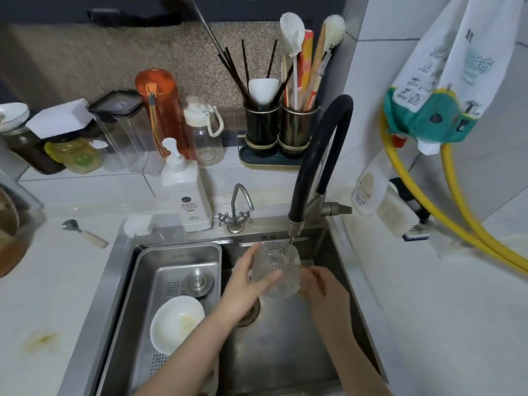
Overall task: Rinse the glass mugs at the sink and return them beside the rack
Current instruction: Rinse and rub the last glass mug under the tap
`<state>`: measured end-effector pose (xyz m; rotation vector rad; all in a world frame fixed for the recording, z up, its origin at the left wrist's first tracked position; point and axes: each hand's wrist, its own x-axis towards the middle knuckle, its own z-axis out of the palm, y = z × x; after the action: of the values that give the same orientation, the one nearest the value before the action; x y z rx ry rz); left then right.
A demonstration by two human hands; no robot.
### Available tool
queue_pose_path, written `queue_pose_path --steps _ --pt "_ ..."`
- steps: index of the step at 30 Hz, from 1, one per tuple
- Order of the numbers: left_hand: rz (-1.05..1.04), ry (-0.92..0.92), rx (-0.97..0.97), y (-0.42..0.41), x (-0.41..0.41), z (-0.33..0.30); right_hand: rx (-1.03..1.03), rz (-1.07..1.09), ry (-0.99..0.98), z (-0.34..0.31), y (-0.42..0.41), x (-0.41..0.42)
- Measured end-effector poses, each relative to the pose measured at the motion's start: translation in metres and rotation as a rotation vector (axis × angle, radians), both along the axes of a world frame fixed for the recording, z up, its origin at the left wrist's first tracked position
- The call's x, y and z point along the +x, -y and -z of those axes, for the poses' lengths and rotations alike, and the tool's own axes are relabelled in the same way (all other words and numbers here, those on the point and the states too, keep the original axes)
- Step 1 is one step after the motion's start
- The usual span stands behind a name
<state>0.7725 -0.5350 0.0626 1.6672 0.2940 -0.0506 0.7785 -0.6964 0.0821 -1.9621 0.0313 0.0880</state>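
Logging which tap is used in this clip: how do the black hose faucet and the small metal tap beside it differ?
The black hose faucet arches tall, with its nozzle above the glass mug; the small metal tap is short and bare steel. A thin stream falls from the faucet into the mug, while no water shows at the small tap. The small tap has two cross handles; the faucet has one side lever. Both are mounted at the back edge of the sink.

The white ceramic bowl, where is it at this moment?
In the head view, the white ceramic bowl lies in the steel drain tray on the left side of the sink, left of the left forearm and below the round steel plug.
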Motion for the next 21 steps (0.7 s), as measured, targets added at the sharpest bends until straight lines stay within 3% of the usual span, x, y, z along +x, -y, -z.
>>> queue_pose_path --steps 5,8,11,16,21 --pt "-0.037 -0.025 -0.053 0.036 0.013 -0.001 -0.060 0.055 0.007 0.006 0.023 0.012" --pt "-0.175 -0.089 -0.038 0.031 0.018 0.006 -0.102 0.011 -0.029 0.011 0.014 0.020" --pt "-0.235 -0.132 0.028 0.028 0.025 0.003 -0.055 0.018 -0.066 0.011 0.006 0.024" --pt "-0.142 -0.093 0.111 0.027 0.022 -0.005 0.105 0.058 -0.095 0.014 0.008 0.013" --pt "-0.225 -0.055 0.097 0.018 0.027 -0.008 0.069 0.035 -0.107 0.008 -0.005 0.031"
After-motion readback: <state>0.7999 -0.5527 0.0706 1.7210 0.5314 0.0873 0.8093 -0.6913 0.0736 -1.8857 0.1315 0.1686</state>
